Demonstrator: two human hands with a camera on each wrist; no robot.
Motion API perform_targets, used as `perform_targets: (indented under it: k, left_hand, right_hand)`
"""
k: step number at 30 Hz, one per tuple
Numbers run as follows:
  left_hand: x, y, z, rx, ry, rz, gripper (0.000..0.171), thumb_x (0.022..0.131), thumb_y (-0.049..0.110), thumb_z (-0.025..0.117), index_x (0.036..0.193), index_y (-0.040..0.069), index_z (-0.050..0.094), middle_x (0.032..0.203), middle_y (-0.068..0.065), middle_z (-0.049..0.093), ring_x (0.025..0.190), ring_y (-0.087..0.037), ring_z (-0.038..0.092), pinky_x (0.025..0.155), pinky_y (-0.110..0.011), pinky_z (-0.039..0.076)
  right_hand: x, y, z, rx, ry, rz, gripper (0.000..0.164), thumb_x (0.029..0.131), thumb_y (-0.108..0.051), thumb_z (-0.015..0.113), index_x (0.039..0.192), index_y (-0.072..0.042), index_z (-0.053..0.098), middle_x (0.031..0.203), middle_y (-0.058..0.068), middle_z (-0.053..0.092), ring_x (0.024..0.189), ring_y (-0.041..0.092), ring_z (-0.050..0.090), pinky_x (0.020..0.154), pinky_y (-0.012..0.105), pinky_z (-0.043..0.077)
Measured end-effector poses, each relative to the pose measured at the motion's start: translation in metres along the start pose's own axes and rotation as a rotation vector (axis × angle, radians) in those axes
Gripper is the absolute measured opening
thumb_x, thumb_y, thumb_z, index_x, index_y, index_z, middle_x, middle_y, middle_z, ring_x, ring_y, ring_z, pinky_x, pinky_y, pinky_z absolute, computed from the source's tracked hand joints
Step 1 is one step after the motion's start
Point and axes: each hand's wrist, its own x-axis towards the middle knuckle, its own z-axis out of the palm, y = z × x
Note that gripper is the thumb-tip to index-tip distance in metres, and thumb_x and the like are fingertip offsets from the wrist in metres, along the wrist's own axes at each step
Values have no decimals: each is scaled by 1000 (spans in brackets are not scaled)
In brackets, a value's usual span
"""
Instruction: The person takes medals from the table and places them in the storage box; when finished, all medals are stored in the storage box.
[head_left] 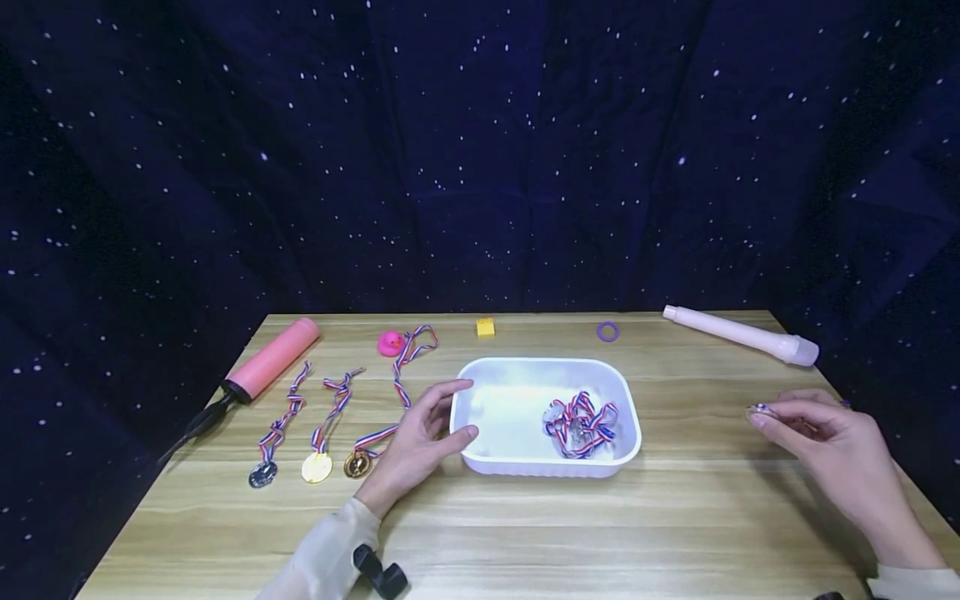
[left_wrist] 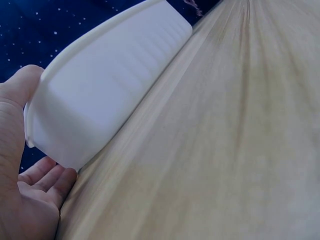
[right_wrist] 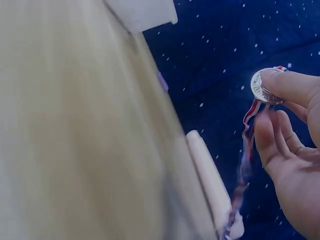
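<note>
My left hand (head_left: 416, 442) grips the left end of a white plastic tub (head_left: 551, 468), its thumb and index fingertip over the rim. The left wrist view shows the thumb at the tub's (left_wrist: 100, 85) rim and the other fingers low by its corner. Inside the tub, at its right side, lie silver medals with tangled red, white and blue ribbons (head_left: 581, 429). Out to the right, above the table, my right hand (head_left: 832, 450) pinches a silver medal (right_wrist: 265, 86) between thumb and fingers. Its striped ribbon (right_wrist: 245, 165) hangs down, blurred.
Left of the tub lie a dark silver medal (head_left: 262, 474), a gold medal (head_left: 317, 467) and a bronze-coloured medal (head_left: 357, 463). A pink balloon pump (head_left: 273, 358) lies far left. Along the back are a pink duck (head_left: 390, 343), yellow block (head_left: 485, 327), purple ring (head_left: 607, 332) and pale pink stick (head_left: 735, 332).
</note>
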Motion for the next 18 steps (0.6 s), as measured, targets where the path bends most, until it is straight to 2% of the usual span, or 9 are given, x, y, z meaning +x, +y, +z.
perform_targets:
  k: [6,9,12,16,18]
  left_hand:
    - [0,1,0,-7,-8,14,67,98,6,84,159,16,56,161,-23,57,148,-39,58,126,-41,48]
    - [-1,1,0,-6,-7,9,66,99,7,84,158,18,57,161,-21,57,149,-38,58,126,-42,47]
    - [0,0,0,1,-5,7,66,99,9,84,158,20,57,162,-20,57,149,-37,57,126,-44,47]
    - [0,0,0,5,-3,4,66,99,11,85,158,22,58,163,-19,56,150,-36,57,127,-46,46]
    - [0,0,0,4,-5,2,66,99,11,85,158,22,57,163,-19,56,150,-37,57,127,-47,46]
  right_hand:
    - [22,-20,4,37,-4,-39,12,95,7,84,105,1,84,104,-12,79,90,-2,69,70,9,52]
    - [32,-32,6,53,-26,-38,9,98,3,82,107,0,83,99,-5,82,85,-3,71,68,11,56]
    - [41,-43,10,60,-32,-29,7,101,-3,82,108,-1,82,93,-1,83,79,-2,69,62,14,55]
    - [52,-57,16,80,-17,-42,7,102,-5,82,107,-1,81,92,-2,81,75,1,64,60,16,51]
    - [58,-64,19,100,-16,-57,9,101,-3,82,109,0,80,92,-2,81,75,2,65,62,15,53]
